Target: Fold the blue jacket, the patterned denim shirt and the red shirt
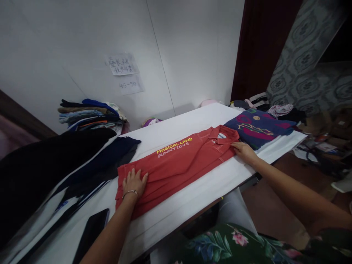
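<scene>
A red collared shirt (176,165) lies folded lengthwise across the white table, with yellow and white lettering on its front. Its collar (223,135) points right and its hem is at the left. My left hand (134,184), a bracelet on the wrist, rests flat on the cloth near the hem with fingers spread. At the collar end, my right hand (244,152) pinches the shirt's near edge by the shoulder. Just beyond that lies a folded purple-blue garment (260,126) with a colourful pattern.
Dark garments (90,165) spread over the table's left side. A black phone-like object (92,231) lies by my left forearm. Behind stands a stack of folded clothes (88,115) against the white wall. More clothes (280,110) are heaped at the far right. The table's near edge (209,203) faces me.
</scene>
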Demonstrator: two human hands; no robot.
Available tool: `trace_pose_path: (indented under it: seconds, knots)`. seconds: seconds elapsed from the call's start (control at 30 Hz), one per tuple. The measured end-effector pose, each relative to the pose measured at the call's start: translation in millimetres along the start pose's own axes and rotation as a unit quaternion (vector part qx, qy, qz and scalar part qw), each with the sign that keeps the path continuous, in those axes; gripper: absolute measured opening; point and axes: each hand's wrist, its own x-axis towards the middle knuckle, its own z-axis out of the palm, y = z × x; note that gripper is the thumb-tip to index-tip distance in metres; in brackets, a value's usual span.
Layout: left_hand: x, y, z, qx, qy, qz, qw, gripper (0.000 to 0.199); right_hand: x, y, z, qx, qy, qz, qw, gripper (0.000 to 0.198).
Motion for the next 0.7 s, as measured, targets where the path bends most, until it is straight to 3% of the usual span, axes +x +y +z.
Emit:
trace_pose_path:
  seconds: [0.2,0.5,0.7]
  knots:
    - [-0.2,0.1,-0.5,0.003,-0.002,-0.001,1.000,0.062,1.3,-6.8,-3.7,-0.050,0.018,0.039,0.998,0.033]
    - [1.1,0.3,0.8,0.004,-0.002,-0.002,1.000,0.062,12.4,-23.4,-14.9,-0.127,-0.035,0.114,0.985,0.024]
    - [2.3,-1.3,4.1,0.001,0.011,0.003,1.000,0.062,12.0,-26.5,-14.3,-0.135,-0.037,0.125,0.982,0.025]
